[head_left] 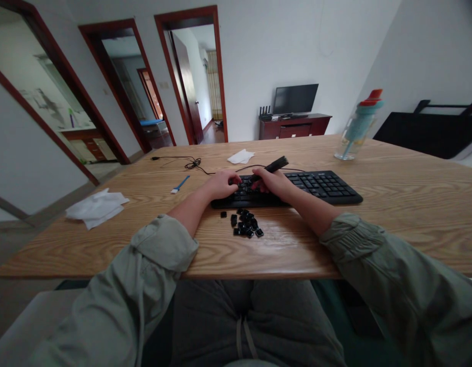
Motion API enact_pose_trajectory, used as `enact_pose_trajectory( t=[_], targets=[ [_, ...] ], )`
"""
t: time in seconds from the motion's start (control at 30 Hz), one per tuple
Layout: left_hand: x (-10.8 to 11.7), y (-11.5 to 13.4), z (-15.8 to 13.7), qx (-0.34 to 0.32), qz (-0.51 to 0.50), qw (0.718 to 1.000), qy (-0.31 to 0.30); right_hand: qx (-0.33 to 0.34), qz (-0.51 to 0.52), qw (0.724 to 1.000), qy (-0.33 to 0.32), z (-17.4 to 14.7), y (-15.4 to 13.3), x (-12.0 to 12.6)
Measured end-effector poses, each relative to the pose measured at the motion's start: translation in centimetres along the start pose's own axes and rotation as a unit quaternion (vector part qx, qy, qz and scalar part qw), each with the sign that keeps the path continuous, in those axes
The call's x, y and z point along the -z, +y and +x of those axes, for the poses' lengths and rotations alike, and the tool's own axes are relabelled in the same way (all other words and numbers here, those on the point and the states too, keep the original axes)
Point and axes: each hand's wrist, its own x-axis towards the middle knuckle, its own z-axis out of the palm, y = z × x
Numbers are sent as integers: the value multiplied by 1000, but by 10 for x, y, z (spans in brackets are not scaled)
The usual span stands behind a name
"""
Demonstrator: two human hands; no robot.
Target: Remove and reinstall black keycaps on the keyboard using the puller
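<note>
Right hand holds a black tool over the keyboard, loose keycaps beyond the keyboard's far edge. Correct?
No: the head view shows the loose keycaps on the near side of the keyboard. The right hand does hold a black tool over it.

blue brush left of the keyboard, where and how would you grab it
Probably by the middle of its slim blue handle, pinched across from above. The brush lies flat on the table, handle slanting away rightward, white head nearer the person. The left hand is closer.

Water bottle [359, 125] (red-topped), distant television [296, 99]
</note>
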Motion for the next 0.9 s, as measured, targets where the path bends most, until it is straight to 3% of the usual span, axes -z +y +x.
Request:
enact_pose_trajectory(
  t=[0.4, 0.63, 0.9],
  targets=[
    [2, 5, -2, -10, 38, 999, -12, 46, -45, 998, 6, 5, 7, 7],
    [-1, 0, -1, -29, 54, 998, -8, 32, -34, 999, 8, 3, 4, 2],
    [-4, 12, 2, -66, -12, 998, -4, 94, -22, 995, -17, 6, 16, -1]
  ],
)
